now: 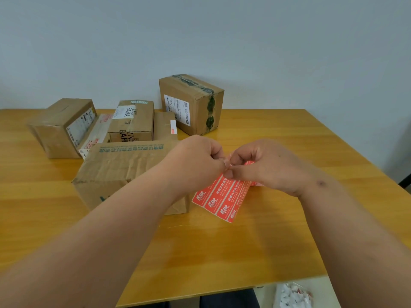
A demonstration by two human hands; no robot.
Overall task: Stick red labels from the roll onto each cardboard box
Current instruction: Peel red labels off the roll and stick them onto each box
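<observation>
Peeling step: my left hand (200, 156) and right hand (255, 163) both pinch label roll (222, 198); next, I free 1 label, press onto near box (120, 170).

Plain office-like room: wooden table (255, 252), bare grey wall (200, 36), parcels (191, 103).

A strip of red labels (222, 196) is pinched by the left hand (195, 161) and right hand (264, 167) over the wooden table (222, 252), cardboard boxes (124, 167) lying left and far.
</observation>
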